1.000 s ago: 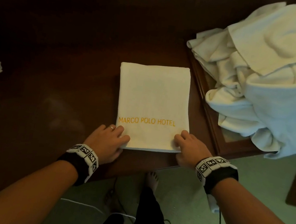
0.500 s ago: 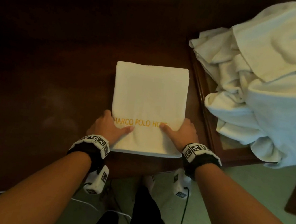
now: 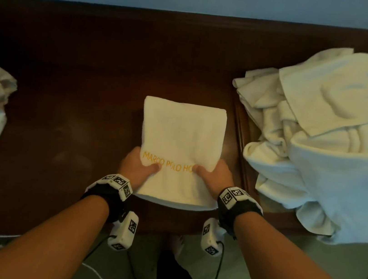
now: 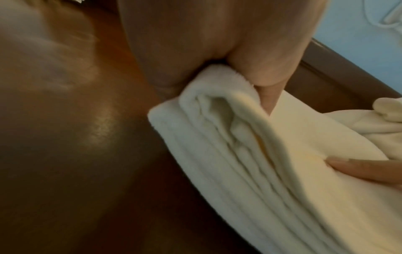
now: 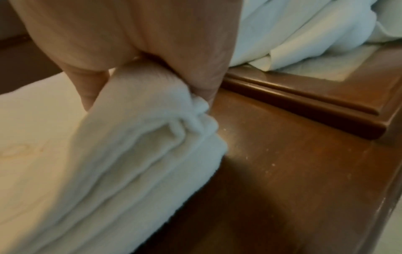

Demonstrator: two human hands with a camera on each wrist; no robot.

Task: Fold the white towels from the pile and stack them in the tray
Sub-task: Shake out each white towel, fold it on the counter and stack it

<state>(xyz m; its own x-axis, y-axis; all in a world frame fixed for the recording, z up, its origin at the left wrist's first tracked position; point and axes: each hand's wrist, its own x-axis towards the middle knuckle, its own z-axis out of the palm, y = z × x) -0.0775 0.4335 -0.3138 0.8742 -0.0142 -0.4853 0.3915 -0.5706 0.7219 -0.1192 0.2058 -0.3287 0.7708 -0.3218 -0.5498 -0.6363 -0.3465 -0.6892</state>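
Folded towel [image 3: 181, 139] on the table [image 3: 76, 99] looks soft and floppy, so my left hand [image 3: 137, 168] and right hand [image 3: 214, 178] pinch its near side edges, layers clamped together.

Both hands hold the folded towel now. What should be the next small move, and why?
Probably lift the folded towel clear of the table and carry it right toward the tray: the left hand and right hand already pinch its side edges, thumbs on top.
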